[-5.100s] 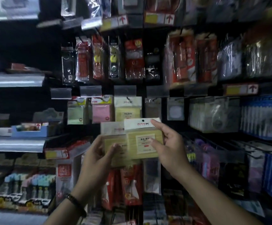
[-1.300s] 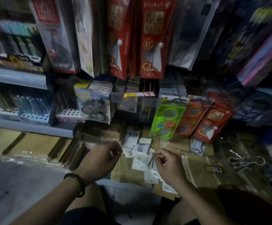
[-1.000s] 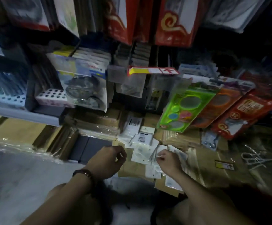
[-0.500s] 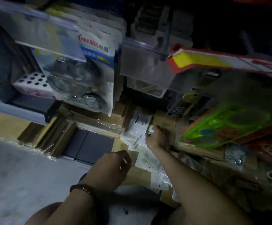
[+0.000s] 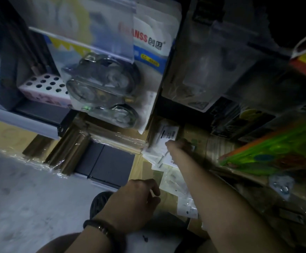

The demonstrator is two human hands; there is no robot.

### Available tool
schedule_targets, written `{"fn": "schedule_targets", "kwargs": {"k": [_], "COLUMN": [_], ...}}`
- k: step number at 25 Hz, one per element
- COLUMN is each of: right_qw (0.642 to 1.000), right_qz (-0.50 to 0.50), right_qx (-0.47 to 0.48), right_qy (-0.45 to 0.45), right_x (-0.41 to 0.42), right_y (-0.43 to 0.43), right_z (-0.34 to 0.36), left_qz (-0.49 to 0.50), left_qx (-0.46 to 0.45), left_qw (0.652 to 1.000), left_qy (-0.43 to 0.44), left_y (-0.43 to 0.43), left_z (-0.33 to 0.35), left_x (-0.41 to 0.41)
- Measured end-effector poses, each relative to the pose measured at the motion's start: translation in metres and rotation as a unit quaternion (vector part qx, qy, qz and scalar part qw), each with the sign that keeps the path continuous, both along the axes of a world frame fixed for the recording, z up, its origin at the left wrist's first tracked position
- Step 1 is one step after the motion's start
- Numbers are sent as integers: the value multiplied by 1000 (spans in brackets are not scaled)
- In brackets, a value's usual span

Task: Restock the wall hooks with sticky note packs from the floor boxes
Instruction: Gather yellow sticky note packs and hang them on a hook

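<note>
The view has dropped from the wall hooks to the floor (image 5: 20,198) within the last few seconds, and the yellow note packs held up there are no longer in hand. At left, a shelf (image 5: 20,121) edge overhangs the floor, with a hanging bag of rings (image 5: 103,92) beside it. The left hand (image 5: 135,203) hovers at the near edge of the cardboard box (image 5: 139,168). Its grip is curled, palm turned away, so any contents cannot be told. The right hand (image 5: 177,145) has pushed on to the box's far end, over the small white packs (image 5: 172,179) lying inside. Blur hides its grip, and the packs cannot be confirmed as sticky notes. Judgement: a fresh fetch is under way, with nothing surely lifted. A green stencil pack (image 5: 276,154) hangs at right.
</note>
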State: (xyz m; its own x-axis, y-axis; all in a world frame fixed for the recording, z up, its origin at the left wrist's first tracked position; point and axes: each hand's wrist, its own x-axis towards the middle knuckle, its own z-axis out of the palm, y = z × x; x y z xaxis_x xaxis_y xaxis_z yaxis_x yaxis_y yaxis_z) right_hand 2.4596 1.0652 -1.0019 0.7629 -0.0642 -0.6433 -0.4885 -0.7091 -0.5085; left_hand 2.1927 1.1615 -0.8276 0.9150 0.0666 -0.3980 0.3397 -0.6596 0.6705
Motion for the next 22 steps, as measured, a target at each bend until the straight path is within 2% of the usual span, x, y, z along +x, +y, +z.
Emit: {"fn": "schedule_targets", "kwargs": {"k": [2,4,6,10,13,15,18,22], "right_qw": [999,998,995,987,987,981,954,909], "right_qz": [-37,-49,-75,-104,-59,-3,83,128], "right_qx": [33,40,42,106,139,162,175,195], "right_qy": [11,-8,-47,-61,-62,-107,-231,-345], "right_x": [11,-1,-32,-94,-137,-164,-203,-233], "right_y": [-7,-13,-24,-63,-85,-98,-124,-146], "right_z": [-7,15,56,108,140,156,169,174], "left_qz": [13,26,25,32,103,196,282,319], "left_qx": [-4,-4,-8,-15,-112,-249,-429,-522], "left_qw": [1000,999,1000,999,988,945,846,778], "left_qy": [-9,-18,-12,-7,22,87,148,141], "left_y": [2,3,1,-3,-9,-12,-19,-36], "left_z": [1,2,1,-4,4,15,29,37], "left_x": [4,6,8,9,11,11,7,3]}}
